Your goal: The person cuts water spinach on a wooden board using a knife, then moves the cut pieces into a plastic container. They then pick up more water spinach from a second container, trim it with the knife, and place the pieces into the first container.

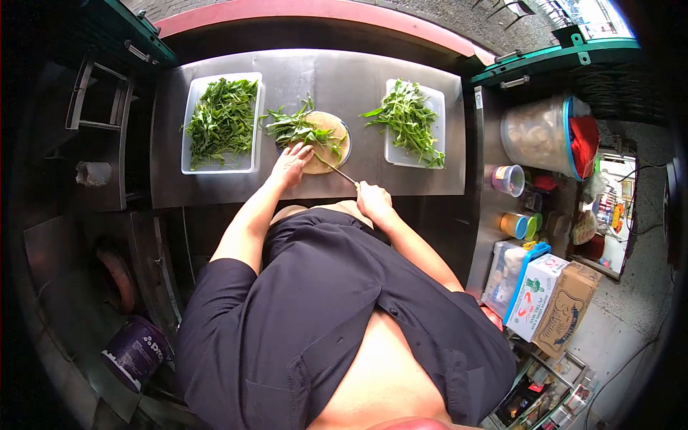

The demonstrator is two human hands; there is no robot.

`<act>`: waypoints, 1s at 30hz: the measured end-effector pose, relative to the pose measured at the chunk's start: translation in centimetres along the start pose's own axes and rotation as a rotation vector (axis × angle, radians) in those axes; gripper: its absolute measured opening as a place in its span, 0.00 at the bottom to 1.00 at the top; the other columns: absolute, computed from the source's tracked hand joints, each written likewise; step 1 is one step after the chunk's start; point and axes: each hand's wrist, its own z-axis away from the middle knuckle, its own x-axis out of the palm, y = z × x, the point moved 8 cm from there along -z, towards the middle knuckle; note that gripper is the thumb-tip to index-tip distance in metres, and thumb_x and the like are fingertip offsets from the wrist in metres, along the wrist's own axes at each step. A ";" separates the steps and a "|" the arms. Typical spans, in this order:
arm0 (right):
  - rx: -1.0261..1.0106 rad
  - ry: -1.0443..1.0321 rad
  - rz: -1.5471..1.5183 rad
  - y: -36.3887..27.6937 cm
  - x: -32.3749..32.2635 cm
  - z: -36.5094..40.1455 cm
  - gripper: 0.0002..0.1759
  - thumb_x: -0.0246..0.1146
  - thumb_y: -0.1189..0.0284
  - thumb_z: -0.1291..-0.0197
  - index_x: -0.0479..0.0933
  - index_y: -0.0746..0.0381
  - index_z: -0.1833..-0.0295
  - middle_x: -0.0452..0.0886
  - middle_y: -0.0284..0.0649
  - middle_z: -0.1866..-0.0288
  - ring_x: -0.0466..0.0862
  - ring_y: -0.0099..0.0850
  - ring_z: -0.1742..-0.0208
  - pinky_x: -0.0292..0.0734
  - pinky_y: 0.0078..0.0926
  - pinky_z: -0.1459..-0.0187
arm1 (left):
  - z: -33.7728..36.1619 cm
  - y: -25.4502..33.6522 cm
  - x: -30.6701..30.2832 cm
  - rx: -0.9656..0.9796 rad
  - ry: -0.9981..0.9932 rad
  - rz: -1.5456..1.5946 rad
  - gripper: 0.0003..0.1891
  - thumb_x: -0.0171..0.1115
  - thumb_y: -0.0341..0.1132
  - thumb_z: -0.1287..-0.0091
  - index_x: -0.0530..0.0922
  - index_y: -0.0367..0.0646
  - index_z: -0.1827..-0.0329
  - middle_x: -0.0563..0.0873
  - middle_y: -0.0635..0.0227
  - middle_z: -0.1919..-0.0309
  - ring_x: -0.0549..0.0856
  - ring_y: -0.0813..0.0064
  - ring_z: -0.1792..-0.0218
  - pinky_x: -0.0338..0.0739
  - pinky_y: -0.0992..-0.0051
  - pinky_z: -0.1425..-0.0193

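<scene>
One round chopping board (322,165) on a steel surface (344,79). Two white trays flank the board: left tray (215,166), right tray (398,156). Three heaps of green leaves: board leaves (297,127), left-tray leaves (222,118), right-tray leaves (410,118). One knife (335,170) at the board's near edge. Two hands beside it: left hand (290,163), right hand (374,201). One clear tub (534,136) far right of the board.

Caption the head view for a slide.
Left hand pins greens on a board, right hand holds a knife; a left tray and a right tray of leaves flank them on the counter.
</scene>
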 end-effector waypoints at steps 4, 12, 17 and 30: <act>0.004 -0.010 -0.024 0.8 0.9 -0.5 0.19 0.49 0.59 0.20 0.77 0.62 0.45 0.89 0.58 0.56 0.89 0.58 0.52 0.83 0.57 0.48 | 0.0 -0.1 0.2 0.003 0.008 -0.005 0.37 0.60 0.27 0.37 0.69 0.47 0.20 0.64 0.68 0.17 0.60 0.61 0.16 0.59 0.54 0.17; -0.024 0.019 -0.063 1.6 1.4 -0.4 0.17 0.51 0.60 0.21 0.76 0.62 0.46 0.88 0.60 0.58 0.89 0.60 0.54 0.82 0.59 0.50 | 0.1 0.0 -0.1 0.020 0.075 0.003 0.38 0.63 0.27 0.41 0.71 0.46 0.22 0.66 0.67 0.18 0.62 0.60 0.18 0.61 0.56 0.19; -0.032 0.013 -0.051 1.6 1.3 -0.2 0.17 0.51 0.60 0.21 0.77 0.62 0.45 0.88 0.58 0.57 0.89 0.58 0.53 0.83 0.58 0.50 | -0.1 -0.2 0.3 0.011 0.035 0.002 0.38 0.60 0.26 0.39 0.69 0.47 0.20 0.64 0.68 0.17 0.60 0.61 0.17 0.59 0.54 0.17; -0.032 0.023 -0.102 2.2 1.8 0.3 0.17 0.52 0.59 0.21 0.76 0.61 0.45 0.88 0.59 0.58 0.88 0.61 0.52 0.82 0.59 0.49 | -0.2 -0.1 0.5 0.014 0.088 -0.059 0.37 0.65 0.30 0.40 0.72 0.47 0.22 0.67 0.67 0.19 0.62 0.60 0.18 0.59 0.55 0.19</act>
